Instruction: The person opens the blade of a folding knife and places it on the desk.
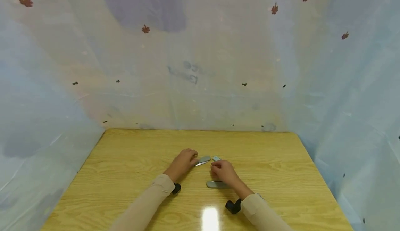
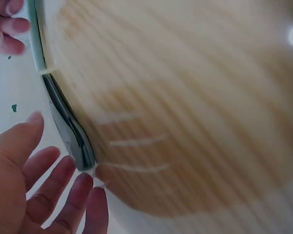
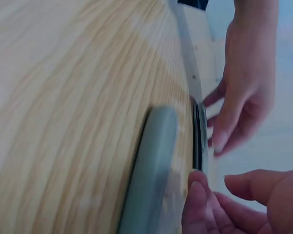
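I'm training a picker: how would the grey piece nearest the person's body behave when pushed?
The piece looks stiff: its edges run straight. Its smooth surface suggests it may slip. Lying low and flat on the table, it would probably slide rather than roll.

Two long, cream-coloured sleeves, the left sleeve (image 1: 140, 203) and the right sleeve (image 1: 264, 213), end in plain cuffs at the wrists, leaving the hands (image 1: 184, 161) bare. A rounded black wrist unit (image 1: 176, 188) shows beside the left cuff. Beside the right cuff is a bent black housing (image 1: 233, 206) with a blunt, rounded end.
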Tool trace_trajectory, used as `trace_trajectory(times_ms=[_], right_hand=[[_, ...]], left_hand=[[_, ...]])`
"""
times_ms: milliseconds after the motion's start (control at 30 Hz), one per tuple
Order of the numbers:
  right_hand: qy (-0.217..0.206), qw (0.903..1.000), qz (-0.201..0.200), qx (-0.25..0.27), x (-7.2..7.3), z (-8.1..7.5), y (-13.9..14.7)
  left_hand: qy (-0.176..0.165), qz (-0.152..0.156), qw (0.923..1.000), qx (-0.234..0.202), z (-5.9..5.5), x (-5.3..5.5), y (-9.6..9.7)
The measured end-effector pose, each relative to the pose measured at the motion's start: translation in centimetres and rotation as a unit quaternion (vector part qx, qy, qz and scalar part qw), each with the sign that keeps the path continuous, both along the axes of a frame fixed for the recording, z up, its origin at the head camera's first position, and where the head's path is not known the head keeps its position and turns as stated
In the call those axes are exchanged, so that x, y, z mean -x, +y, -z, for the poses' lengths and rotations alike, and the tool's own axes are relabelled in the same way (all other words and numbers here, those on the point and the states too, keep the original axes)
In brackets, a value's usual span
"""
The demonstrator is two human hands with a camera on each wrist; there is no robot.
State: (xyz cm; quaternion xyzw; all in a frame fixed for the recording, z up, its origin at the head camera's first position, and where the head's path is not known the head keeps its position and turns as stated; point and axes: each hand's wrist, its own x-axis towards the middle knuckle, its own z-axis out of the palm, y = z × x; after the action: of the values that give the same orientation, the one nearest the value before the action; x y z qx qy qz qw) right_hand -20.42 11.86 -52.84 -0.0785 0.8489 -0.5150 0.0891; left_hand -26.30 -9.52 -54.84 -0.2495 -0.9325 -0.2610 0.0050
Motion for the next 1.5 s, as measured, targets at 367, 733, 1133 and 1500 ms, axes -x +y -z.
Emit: trace_trajectory(times_ms=[367,733,1133,1500], right_hand=[[-0.106,0.9877,0.036,0.109,1.0,0.4,-3.2],[-0.186,0.9503,0.097,0.230,1.1,0.9,-3.8],[-0.188,0.9269,0.120,0.301,1.3,1.0,-3.7],[-0.162,0.9157,0.127,0.345,1.3,-0.3,-3.3]], left_hand=[[-0.033,-0.005,0.9992,-0.022,0.8,0.1,1.2],[-0.088,-0.059,0.9930,-0.052,0.2,-1.1,2.0],[-0.122,-0.063,0.9776,-0.159,0.2,-1.1,1.9],[-0.218,-0.066,0.9228,-0.311,-0.7,-1.4,2.1]])
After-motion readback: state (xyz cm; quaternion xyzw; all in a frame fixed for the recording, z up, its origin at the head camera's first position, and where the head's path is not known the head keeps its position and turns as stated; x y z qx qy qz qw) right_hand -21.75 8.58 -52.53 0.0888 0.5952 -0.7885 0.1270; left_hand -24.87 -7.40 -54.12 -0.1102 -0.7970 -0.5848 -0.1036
